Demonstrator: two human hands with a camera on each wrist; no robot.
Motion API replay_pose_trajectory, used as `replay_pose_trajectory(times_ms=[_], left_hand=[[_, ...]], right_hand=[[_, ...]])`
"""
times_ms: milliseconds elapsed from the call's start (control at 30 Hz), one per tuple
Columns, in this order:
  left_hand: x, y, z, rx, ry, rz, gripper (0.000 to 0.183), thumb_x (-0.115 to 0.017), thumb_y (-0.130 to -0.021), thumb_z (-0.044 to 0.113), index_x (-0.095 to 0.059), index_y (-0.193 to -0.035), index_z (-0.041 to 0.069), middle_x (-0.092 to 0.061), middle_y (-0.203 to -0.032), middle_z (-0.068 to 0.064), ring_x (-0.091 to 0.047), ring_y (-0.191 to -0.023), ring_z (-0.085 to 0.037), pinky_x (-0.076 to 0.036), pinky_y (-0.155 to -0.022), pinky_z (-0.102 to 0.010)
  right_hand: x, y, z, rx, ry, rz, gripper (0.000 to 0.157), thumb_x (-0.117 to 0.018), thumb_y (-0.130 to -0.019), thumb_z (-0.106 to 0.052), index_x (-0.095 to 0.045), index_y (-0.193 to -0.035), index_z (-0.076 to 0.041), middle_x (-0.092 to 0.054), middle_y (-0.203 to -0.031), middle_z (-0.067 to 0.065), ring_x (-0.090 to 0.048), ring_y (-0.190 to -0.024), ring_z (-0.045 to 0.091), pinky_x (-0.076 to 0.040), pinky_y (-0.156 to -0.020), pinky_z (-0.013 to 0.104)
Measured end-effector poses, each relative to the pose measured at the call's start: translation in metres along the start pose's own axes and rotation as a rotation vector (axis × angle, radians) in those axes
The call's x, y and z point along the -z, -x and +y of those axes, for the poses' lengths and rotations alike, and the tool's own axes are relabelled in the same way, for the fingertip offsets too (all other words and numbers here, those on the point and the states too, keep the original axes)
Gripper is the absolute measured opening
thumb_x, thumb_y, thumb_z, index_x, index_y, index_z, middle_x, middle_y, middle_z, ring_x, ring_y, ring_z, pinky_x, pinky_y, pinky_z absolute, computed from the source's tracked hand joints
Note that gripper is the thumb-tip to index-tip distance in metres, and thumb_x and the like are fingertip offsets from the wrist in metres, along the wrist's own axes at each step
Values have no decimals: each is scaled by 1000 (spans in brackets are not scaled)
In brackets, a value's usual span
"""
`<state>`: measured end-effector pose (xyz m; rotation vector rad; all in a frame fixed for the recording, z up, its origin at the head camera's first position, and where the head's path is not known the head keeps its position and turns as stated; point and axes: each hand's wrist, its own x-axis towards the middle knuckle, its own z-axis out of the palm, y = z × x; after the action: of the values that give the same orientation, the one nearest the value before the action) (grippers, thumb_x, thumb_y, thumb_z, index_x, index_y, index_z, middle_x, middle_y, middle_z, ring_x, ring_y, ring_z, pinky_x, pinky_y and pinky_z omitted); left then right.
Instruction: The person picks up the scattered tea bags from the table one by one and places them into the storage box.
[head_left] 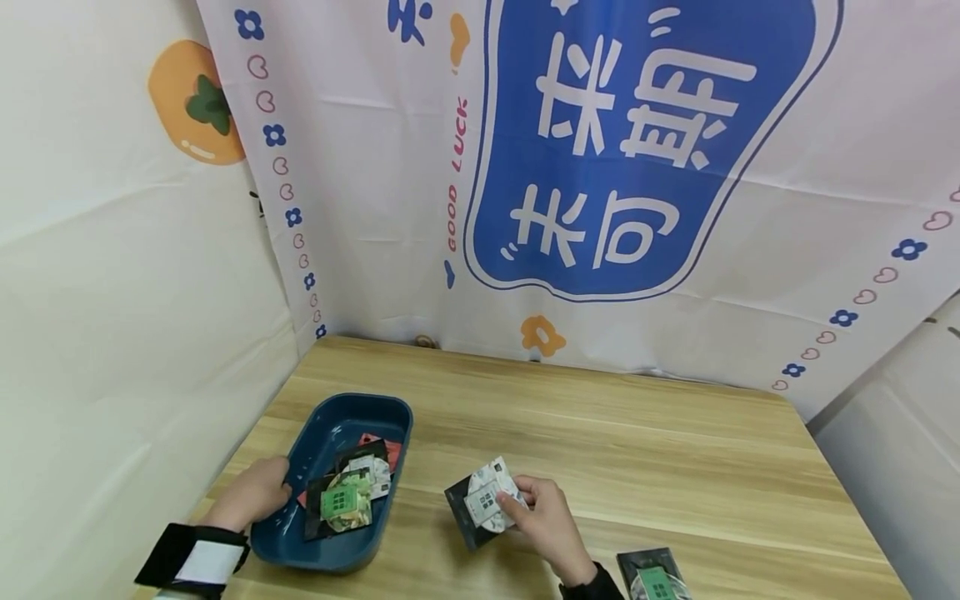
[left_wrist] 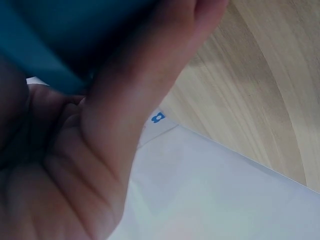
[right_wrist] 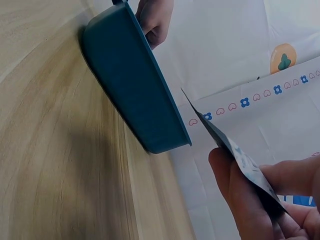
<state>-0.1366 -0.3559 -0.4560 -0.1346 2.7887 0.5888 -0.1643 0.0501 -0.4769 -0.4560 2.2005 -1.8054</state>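
My left hand [head_left: 251,493] grips the left rim of a dark blue plastic tray [head_left: 375,537] on the table; in the left wrist view the thumb [left_wrist: 135,75] lies along its side. Inside the tray is a small overlapping pile: a black sachet with a green label [head_left: 347,502] on top, a white-labelled one [head_left: 378,477] and red pieces beneath. Between thumb and fingers, my right hand [head_left: 553,523] pinches a flat black sachet with a white-and-grey label [head_left: 480,504]. It is held above the table, right of the tray; the right wrist view shows this sachet [right_wrist: 240,157] nearly edge-on.
Another black sachet with a green label [head_left: 654,577] lies on the wooden table [head_left: 600,425] at the near edge, partly out of frame. A printed white cloth [head_left: 390,208] hangs behind the table. White sheets [head_left: 135,333] stand at both sides.
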Motion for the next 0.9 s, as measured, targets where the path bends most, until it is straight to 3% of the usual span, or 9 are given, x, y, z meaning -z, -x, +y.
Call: replay_pose_trajectory(times_ms=[433,700,900], left_hand=[[1,-1,-1,-12,-11,10,11,-53,-85,-2,-57,-91,-11,-55,-74,-12,-51,-65,-21,-49,-58,-38],[-2,0,0,-1,1,4,10,-53,-86,-2,-57,-90,-10,-55,-73,-11,-52,-64,-20,-50,-57,-38],[-1,0,0,2,2,5,10,-53,-85,-2,-57,-90,-10,-55,-73,-11,-52,-64,-20,-51,-58,-38]], right_hand=[[-8,-3,1,15,-4,-8,23,-62,-89,-10,-66,-104,8,-73,-85,22,-70,-74,20,-59,-63,30],[-12,-3,1,17,-1,-7,22,-63,-88,-9,-67,-102,6,-74,-82,20,-69,-71,18,-58,-65,44],[-14,-4,0,11,6,-17,21,-63,-88,-10,-67,-102,6,-74,-83,19,-69,-73,16,-59,-63,34]])
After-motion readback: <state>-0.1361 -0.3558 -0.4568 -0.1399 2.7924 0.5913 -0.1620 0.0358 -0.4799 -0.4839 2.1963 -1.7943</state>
